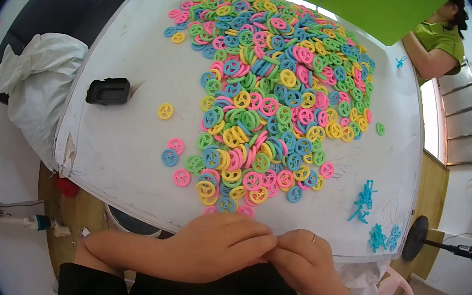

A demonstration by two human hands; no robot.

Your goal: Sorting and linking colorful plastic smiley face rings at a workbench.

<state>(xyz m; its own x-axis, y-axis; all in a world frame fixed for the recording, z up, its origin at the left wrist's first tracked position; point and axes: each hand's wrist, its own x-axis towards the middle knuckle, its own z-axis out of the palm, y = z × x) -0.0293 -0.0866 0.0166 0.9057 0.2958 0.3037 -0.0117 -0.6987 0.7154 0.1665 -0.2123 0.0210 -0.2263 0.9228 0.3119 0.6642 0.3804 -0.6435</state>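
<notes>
At the table's near edge my left hand (228,245) and my right hand (305,258) meet, fingertips against fingertips. Both are closed with the fingers curled inward. Whatever they may hold is hidden behind the fingers. Just beyond them begins a large heap of small plastic spoked wheels (267,110) in pink, yellow, green and blue, spreading to the far side. A blue wheel (226,205) lies closest to my left hand.
The white table (129,152) also bears a black tray (108,91), a loose yellow wheel (165,111) and blue plastic pieces (363,201). A green panel (348,5) stands at the back. Another person (436,48) sits at the far right.
</notes>
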